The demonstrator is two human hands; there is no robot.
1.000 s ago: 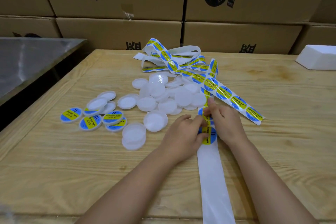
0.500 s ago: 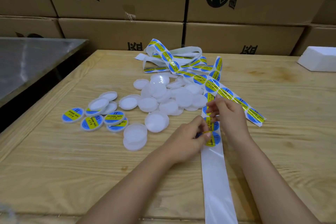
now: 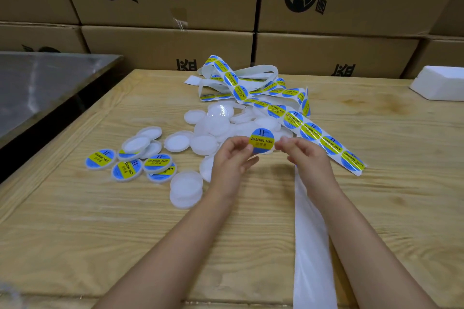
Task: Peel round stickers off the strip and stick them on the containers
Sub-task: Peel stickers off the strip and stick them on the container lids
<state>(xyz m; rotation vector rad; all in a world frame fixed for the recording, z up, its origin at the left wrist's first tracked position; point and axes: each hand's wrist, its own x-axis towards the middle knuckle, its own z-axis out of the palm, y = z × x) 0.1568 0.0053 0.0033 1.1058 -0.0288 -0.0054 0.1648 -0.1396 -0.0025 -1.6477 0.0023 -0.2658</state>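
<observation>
A round blue and yellow sticker [image 3: 262, 140] reading "soldering paste" is held up above the table, pinched at its left edge by my left hand [image 3: 232, 158] and at its right edge by my right hand [image 3: 305, 157]. The sticker strip [image 3: 313, 131] runs from a tangled heap at the back down to the right of my hands. Its bare white backing [image 3: 311, 233] trails toward me under my right forearm. Several plain white round containers [image 3: 216, 125] lie piled behind my hands, and two more are stacked [image 3: 186, 188] left of my left wrist. Several labelled containers [image 3: 130, 165] lie further left.
The wooden table [image 3: 100, 233] is backed by stacked cardboard boxes [image 3: 165, 40]. A metal table [image 3: 37, 88] stands to the left across a dark gap. A white foam block [image 3: 442, 85] sits at the back right corner.
The sticker has come off the strip. Both hands have risen from the backing and now hold the sticker up between them, facing me.
</observation>
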